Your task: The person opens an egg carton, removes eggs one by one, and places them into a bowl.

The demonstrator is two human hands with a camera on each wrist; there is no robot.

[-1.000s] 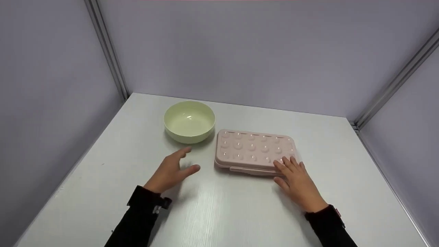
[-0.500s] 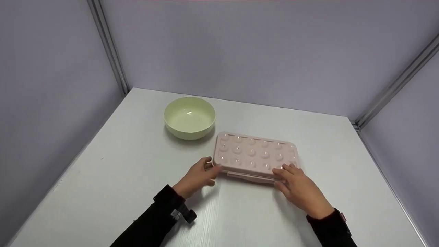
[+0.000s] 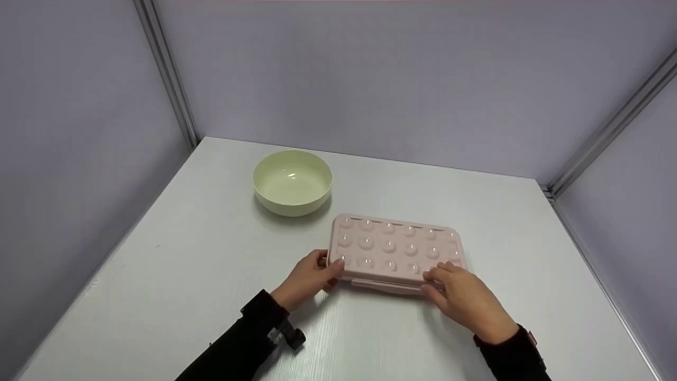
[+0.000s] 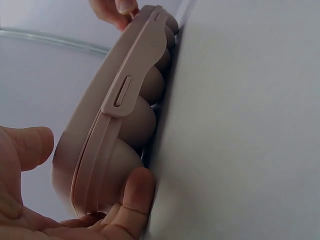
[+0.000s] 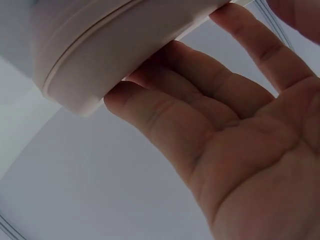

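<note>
A closed pale pink egg box [image 3: 389,246] with rows of domed bumps on its lid lies on the white table. Its long front clasp [image 4: 135,65] faces my body. At the box's left end is my left hand [image 3: 309,278], its fingers curled round the side and its thumb at the front corner. In the left wrist view, a fingertip [image 4: 139,187] touches a lower egg cup while the thumb stands slightly off the lid. My right hand [image 3: 465,299] rests its fingertips on the lid's front right part, fingers fairly straight. The box's inside is hidden.
A light green bowl [image 3: 292,182] stands on the table [image 3: 211,222] behind the egg box and to its left; nothing shows inside it. Grey panels [image 3: 359,79] enclose the table at the back and both sides.
My left hand has moved right from below the bowl to the egg box's left end. The egg box has slid towards my body, with my right hand staying on its lid.
</note>
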